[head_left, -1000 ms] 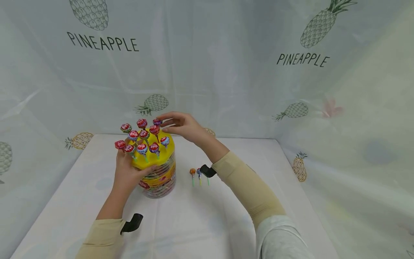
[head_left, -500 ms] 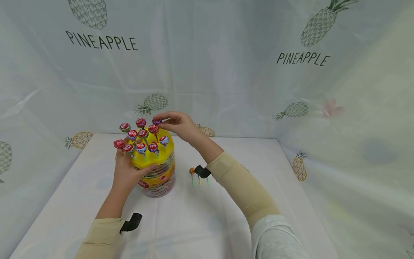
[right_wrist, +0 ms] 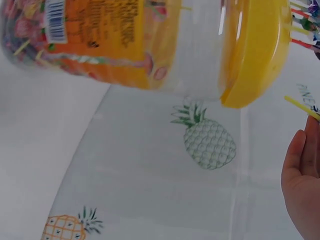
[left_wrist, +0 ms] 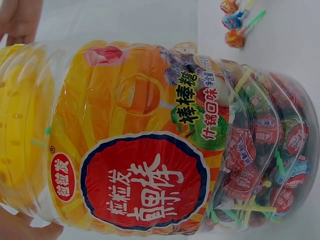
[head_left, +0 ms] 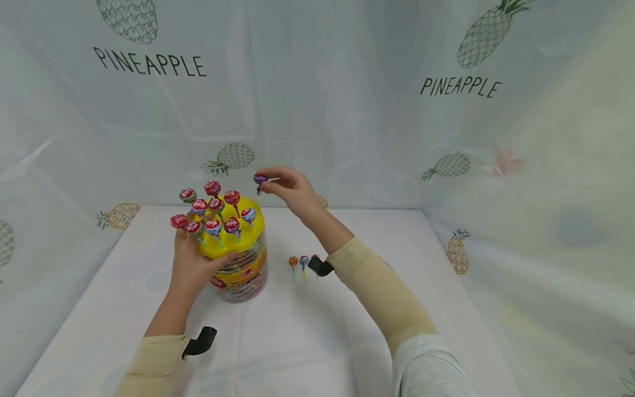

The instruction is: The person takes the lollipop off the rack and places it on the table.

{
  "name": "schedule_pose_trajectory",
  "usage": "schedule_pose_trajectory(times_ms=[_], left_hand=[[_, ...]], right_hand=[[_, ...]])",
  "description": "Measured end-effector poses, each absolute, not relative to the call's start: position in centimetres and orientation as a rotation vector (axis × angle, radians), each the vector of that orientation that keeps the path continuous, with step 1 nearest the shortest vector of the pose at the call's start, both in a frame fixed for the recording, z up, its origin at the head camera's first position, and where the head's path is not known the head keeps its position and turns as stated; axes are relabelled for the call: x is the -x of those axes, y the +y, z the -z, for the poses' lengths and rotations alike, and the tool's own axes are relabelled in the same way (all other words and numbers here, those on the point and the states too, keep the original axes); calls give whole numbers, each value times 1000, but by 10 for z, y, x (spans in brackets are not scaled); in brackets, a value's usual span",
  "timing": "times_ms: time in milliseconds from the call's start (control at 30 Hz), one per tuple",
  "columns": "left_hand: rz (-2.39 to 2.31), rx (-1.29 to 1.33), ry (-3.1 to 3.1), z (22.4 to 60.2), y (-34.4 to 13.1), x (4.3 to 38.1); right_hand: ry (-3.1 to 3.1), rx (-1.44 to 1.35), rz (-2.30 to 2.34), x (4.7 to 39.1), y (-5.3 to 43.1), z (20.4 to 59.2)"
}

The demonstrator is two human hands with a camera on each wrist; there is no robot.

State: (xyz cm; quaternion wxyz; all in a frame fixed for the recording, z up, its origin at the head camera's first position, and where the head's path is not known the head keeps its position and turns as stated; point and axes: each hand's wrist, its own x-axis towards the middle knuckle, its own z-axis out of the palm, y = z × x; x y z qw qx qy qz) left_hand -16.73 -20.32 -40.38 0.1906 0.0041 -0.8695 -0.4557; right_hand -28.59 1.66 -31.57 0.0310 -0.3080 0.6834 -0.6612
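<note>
In the head view my left hand point(head_left: 190, 267) grips the upper side of a clear candy jar point(left_wrist: 145, 140), its thumb lying just below the yellow lid point(head_left: 253, 237). Several wrapped lollipops point(head_left: 232, 225) stand upright in the lid, sticks down. My right hand point(head_left: 295, 193) pinches a purple-wrapped lollipop point(head_left: 260, 179) by its head, to the right of the lid's far edge. The yellow stick point(right_wrist: 298, 105) of that lollipop points at the lid side in the right wrist view, apart from it. Holes dot the lid's underside in the left wrist view.
Three loose lollipops point(head_left: 304, 260) lie on the white-covered table point(head_left: 297, 342) right of the jar, one partly hidden by the black wrist mount point(head_left: 319, 266). More lollipops point(left_wrist: 260, 150) fill the jar's bottom. A pineapple-printed sheet point(head_left: 317, 110) hangs behind and at the sides.
My right hand has moved right, away from the lid's far edge, with the purple lollipop now out in its fingers. My left hand keeps its grip on the jar.
</note>
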Motion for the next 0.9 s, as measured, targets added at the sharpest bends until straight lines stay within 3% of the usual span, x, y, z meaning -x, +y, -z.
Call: schedule_pose_trajectory(times_ms=[900], left_hand=[[1263, 4, -2449, 404, -204, 165]], right_hand=[[2125, 499, 1937, 285, 103, 423]])
